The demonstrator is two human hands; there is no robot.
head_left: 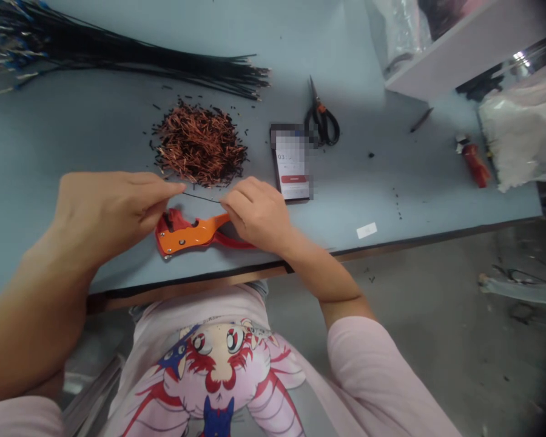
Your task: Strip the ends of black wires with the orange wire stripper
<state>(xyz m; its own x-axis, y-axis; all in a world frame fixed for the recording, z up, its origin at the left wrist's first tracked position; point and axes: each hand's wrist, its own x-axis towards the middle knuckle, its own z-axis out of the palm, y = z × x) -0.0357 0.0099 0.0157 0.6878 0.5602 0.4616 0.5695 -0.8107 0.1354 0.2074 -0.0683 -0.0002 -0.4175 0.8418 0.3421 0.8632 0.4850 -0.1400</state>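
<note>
I pinch the thin black wire (202, 197) taut between my left hand (104, 215) and right hand (257, 215), fingertips clamped on it, keeping it straight just above the orange wire stripper (184, 237), near the copper trimmings (200, 144).

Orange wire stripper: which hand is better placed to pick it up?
Probably the right hand: it lies over the orange wire stripper at its red handle, while the left hand sits over the head end.
</note>
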